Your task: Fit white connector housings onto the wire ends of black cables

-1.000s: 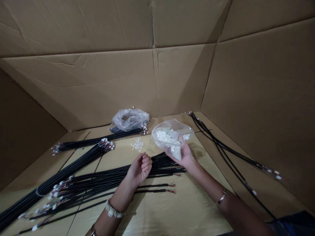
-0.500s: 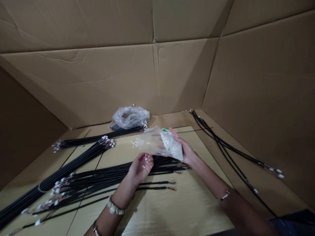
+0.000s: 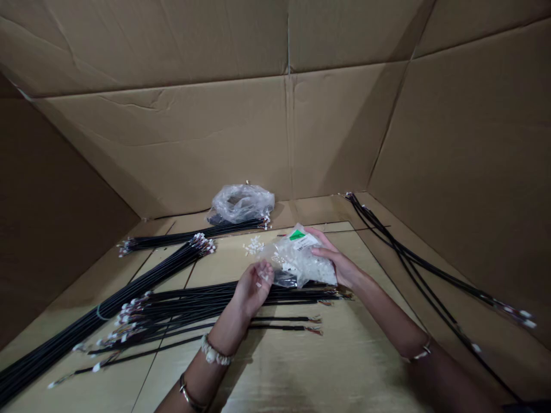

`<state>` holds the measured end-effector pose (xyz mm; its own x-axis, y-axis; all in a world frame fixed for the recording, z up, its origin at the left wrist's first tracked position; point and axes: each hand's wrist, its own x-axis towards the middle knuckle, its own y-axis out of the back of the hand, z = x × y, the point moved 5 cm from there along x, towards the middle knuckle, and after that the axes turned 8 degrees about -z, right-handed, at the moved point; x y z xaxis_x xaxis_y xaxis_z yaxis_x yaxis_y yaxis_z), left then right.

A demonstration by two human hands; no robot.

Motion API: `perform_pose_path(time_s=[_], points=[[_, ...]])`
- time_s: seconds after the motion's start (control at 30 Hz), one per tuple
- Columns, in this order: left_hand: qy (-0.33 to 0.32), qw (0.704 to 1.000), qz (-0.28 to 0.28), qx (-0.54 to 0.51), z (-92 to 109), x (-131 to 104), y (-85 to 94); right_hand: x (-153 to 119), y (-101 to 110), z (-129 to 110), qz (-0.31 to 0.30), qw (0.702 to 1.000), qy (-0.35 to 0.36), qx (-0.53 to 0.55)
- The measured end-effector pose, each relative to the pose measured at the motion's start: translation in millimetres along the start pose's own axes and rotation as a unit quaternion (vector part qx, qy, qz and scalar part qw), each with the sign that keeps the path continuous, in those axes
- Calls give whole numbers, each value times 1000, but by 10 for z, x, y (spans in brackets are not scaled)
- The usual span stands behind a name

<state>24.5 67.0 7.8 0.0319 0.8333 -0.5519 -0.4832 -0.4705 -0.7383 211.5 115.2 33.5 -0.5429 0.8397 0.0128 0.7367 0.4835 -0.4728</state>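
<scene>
My right hand (image 3: 340, 261) grips the right side of a clear plastic bag (image 3: 301, 261) full of small white connector housings, with a green mark and a white label on it. The fingers partly pass behind the bag. My left hand (image 3: 255, 287), palm up with curled fingers, cups a few loose white connector housings (image 3: 260, 279) close to the bag's left end. A small pile of white housings (image 3: 253, 245) lies on the board just beyond. Beneath both hands runs a spread of black cables (image 3: 193, 304) with white plugs at the left and bare wire ends at the right.
A tied bundle of black cables (image 3: 129, 298) lies at the left, another bundle (image 3: 193, 229) behind it. A crumpled clear bag (image 3: 243, 203) sits by the back cardboard wall (image 3: 215, 137). More black cables (image 3: 413, 261) run along the right side.
The bag has tipped and bunched up, its contents spreading toward the left, and its label now shows. The white pile behind it is uncovered. The whole view has shifted, moving things rightward.
</scene>
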Motion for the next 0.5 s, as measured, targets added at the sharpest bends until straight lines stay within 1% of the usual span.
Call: perform_pose_path(time_s=[0.1,0.23,0.5], points=[[-1,1000,17,-7,-12,-16,-9,-20,-24,-25,-5,1000,-1,-10],[-2,1000,26,-3,-23,-40,-22,-33,-33,-37,-9,1000,-1,-15],[-2,1000,7,15,-25,-56,-51,-46,-53,-66,-13,1000,-1,-22]])
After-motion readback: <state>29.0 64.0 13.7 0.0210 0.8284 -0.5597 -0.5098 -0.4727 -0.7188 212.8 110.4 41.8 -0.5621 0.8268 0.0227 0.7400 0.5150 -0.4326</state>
